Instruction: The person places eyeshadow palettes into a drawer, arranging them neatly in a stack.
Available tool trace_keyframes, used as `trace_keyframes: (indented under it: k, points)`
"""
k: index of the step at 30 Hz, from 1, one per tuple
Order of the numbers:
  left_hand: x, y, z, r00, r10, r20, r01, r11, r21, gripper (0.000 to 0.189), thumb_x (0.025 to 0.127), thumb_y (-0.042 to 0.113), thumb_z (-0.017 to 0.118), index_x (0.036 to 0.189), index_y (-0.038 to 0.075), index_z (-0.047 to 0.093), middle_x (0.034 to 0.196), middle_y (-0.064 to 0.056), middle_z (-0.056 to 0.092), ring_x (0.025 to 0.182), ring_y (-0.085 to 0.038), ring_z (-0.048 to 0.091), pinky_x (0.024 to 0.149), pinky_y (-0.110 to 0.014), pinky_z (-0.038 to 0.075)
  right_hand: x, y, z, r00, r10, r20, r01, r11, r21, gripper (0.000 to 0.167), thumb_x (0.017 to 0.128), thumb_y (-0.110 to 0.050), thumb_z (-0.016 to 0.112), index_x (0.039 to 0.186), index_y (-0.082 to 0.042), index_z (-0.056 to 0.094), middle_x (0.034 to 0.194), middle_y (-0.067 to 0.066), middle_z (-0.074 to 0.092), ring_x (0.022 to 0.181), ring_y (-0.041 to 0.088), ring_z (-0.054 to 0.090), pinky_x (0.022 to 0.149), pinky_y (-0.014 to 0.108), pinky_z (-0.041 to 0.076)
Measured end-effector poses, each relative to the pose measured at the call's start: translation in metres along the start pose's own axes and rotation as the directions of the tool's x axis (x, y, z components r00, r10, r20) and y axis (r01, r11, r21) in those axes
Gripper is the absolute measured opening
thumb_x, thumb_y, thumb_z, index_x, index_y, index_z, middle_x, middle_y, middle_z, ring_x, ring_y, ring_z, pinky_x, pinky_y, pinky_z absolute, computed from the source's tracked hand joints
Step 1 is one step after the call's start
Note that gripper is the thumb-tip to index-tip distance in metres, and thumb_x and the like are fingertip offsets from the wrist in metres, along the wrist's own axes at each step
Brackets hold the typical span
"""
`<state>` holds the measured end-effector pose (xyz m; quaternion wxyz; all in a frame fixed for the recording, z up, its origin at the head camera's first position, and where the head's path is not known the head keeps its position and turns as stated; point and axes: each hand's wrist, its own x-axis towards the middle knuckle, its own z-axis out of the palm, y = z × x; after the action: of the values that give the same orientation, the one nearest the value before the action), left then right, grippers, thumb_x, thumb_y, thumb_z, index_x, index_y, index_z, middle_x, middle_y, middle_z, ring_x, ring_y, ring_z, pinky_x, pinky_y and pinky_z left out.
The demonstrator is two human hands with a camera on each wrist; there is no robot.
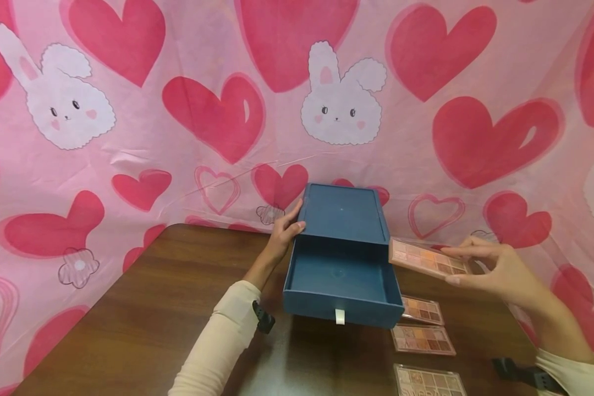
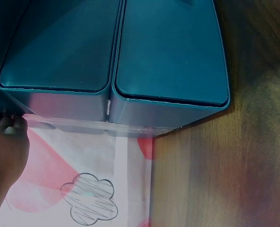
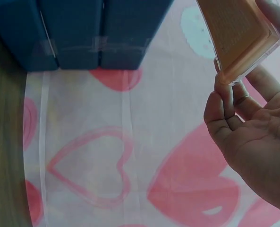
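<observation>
A blue drawer unit point(image 1: 346, 212) stands at the back of the table, its top drawer point(image 1: 343, 311) pulled out toward me with the bare inner floor showing. My left hand point(image 1: 283, 234) rests against the unit's upper left side, fingers stretched along it and thumb at the top edge. In the left wrist view, part of that hand point(image 2: 5, 151) shows beside the stacked drawers. Right of the unit, my right hand point(image 1: 500, 272) pinches an eyeshadow palette point(image 1: 428, 258) between thumb and fingers. The palette is raised and tilted, its left end close to the unit's front right corner.
Three more palettes lie in a column on the brown wooden table point(image 1: 178, 308), right of the drawer: a far one point(image 1: 422, 309), a middle one point(image 1: 423, 339) and a near one point(image 1: 430, 382). A pink cloth point(image 1: 277, 137) with hearts and rabbits hangs behind the table.
</observation>
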<state>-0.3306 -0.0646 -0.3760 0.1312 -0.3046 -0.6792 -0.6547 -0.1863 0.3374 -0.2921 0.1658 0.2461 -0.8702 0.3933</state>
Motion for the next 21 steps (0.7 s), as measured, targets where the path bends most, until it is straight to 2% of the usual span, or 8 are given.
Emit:
trace_keyframes:
  k: [4,11,16,21]
  points:
    - [0.000,-0.001,0.000,1.000,-0.006,0.001,0.006,1.000,0.010,0.072,0.089,0.022,0.047,0.154,-0.006,0.033,0.165,-0.022,0.030,0.147,-0.031,0.034,0.107,-0.016,0.041,0.004,-0.009,0.008,1.000,0.027,-0.005,-0.027,0.999,-0.031,0.051,0.069,0.003,0.087,0.118,-0.006,0.076,0.085,-0.010,0.060,0.085,0.007,0.045,0.069,0.027,0.036]
    - [0.000,0.001,0.001,1.000,0.002,-0.003,-0.002,1.000,0.005,0.072,0.089,0.021,0.048,0.154,-0.006,0.033,0.164,-0.022,0.031,0.146,-0.031,0.034,0.104,-0.012,0.041,0.013,-0.018,0.024,1.000,-0.023,0.018,0.024,0.999,-0.033,0.051,0.067,-0.001,0.089,0.116,-0.009,0.077,0.089,-0.008,0.062,0.083,0.006,0.050,0.071,0.023,0.041]
    - [0.000,0.002,0.001,1.000,-0.001,-0.002,0.001,1.000,-0.004,0.072,0.089,0.021,0.048,0.154,-0.006,0.033,0.165,-0.022,0.031,0.144,-0.030,0.036,0.104,-0.015,0.043,0.021,-0.026,0.035,0.997,-0.001,0.079,-0.001,1.000,0.026,0.049,0.070,-0.004,0.088,0.117,-0.013,0.077,0.092,-0.005,0.063,0.084,0.008,0.056,0.069,0.022,0.048]
    - [0.000,-0.001,0.001,1.000,0.000,0.001,0.000,1.000,-0.004,0.072,0.090,0.021,0.047,0.155,-0.007,0.031,0.165,-0.024,0.029,0.144,-0.033,0.037,0.104,-0.014,0.042,0.030,-0.032,0.048,0.988,-0.014,0.153,-0.006,0.991,0.131,0.051,0.074,-0.001,0.085,0.124,-0.005,0.073,0.094,-0.001,0.059,0.082,0.011,0.059,0.067,0.024,0.053]
